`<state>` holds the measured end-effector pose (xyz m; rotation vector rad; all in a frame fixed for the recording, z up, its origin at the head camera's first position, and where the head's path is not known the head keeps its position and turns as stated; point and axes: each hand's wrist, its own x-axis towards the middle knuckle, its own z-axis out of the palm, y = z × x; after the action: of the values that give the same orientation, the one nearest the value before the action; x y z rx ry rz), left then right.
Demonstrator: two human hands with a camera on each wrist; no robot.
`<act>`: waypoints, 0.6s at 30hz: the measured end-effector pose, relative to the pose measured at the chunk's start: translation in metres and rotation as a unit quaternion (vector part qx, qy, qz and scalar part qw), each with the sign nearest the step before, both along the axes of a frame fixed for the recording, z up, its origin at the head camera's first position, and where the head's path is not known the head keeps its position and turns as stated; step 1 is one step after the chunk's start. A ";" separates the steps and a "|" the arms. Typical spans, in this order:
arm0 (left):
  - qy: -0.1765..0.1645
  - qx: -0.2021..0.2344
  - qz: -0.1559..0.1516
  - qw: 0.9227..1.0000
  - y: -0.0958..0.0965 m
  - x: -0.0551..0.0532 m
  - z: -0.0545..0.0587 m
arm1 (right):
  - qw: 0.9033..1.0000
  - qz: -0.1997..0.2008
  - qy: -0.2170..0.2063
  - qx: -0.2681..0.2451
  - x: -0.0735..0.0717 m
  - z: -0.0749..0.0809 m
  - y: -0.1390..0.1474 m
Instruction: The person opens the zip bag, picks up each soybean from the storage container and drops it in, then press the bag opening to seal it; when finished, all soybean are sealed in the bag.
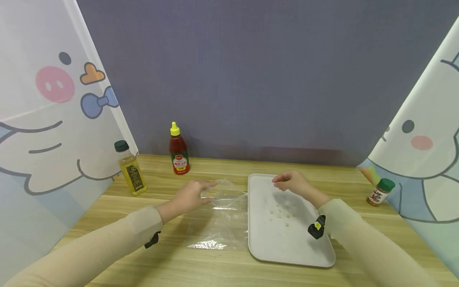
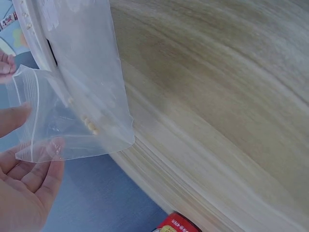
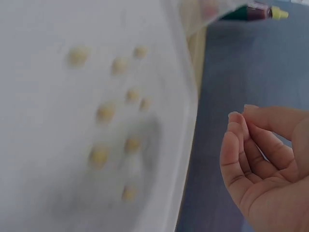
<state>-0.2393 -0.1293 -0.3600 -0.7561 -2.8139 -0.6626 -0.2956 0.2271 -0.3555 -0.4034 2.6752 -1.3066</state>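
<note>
My left hand [image 1: 191, 195] grips the mouth of a clear zip bag [image 1: 218, 229], thumb on one side and fingers on the other, spreading it. Several small pale yellow beans [image 2: 90, 125] show inside the bag. To its right, a white tray [image 1: 287, 249] carries several more scattered beans [image 3: 105, 112]. Over the tray's far part hovers my right hand [image 1: 292, 182], apart from the tray surface. In the right wrist view its thumb and fingertips [image 3: 235, 117] meet with the fingers curled; no bean shows between them, though the contact spot is partly hidden.
Behind the bag stands a red sauce bottle [image 1: 179, 153] with a yellow cap. An oil bottle [image 1: 132, 171] stands at the left, and a green-capped spice jar [image 1: 380, 193] at the right. Printed panels and a grey-blue back wall [image 1: 251, 79] enclose the wooden table [image 1: 172, 263].
</note>
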 end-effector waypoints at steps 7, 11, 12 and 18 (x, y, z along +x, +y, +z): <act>0.001 -0.008 0.006 1.000 0.002 -0.001 0.003 | 0.999 0.033 -0.004 0.030 0.001 -0.007 0.033; 0.002 -0.012 0.004 1.000 0.003 -0.001 0.002 | 0.998 0.030 -0.004 0.063 0.003 -0.015 0.048; 0.001 -0.012 0.003 1.000 0.003 0.000 0.001 | 0.998 0.023 -0.011 0.066 0.004 -0.017 0.051; -0.003 -0.009 0.001 1.000 0.001 0.001 0.001 | 0.996 0.025 -0.045 0.068 0.009 -0.027 0.064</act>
<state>-0.2381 -0.1278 -0.3592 -0.7543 -2.8295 -0.6413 -0.2865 0.2908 -0.3822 -0.3820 2.6421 -1.0946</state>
